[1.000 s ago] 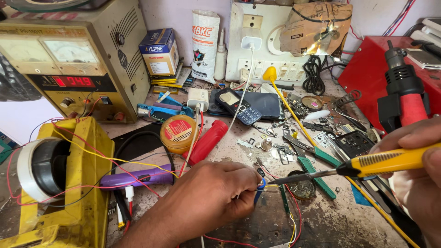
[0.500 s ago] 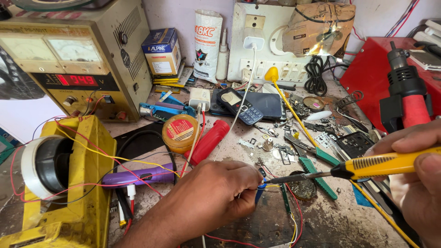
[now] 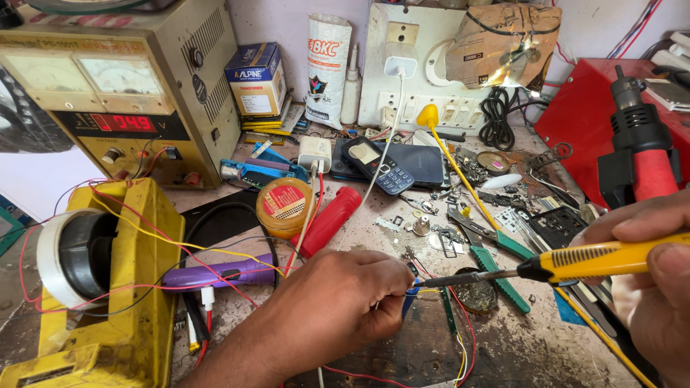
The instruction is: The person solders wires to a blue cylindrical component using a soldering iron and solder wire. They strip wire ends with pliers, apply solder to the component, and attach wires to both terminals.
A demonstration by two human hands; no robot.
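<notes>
In the head view, a small blue wire end [image 3: 408, 296] is pinched between the fingertips of the left hand [image 3: 338, 309], low on the cluttered table [image 3: 532, 352], where it has been kept over the last second. The yellow-handled soldering iron [image 3: 575, 262], clamped in the right hand [image 3: 658, 287], has been eased leftward until its tip meets that wire end, so the joint is judged to be under heat. Farther back, the round solder-paste tin [image 3: 284, 205], the red screwdriver handle [image 3: 330, 219] and the keypad phone [image 3: 377, 165] have been left unmoved.

hands 2 [image 3: 327, 316] [image 3: 658, 280] — soldering iron 1 [image 3: 568, 262] — phones 2 [image 3: 377, 164] [image 3: 424, 162] — pliers 1 [image 3: 489, 248]
</notes>
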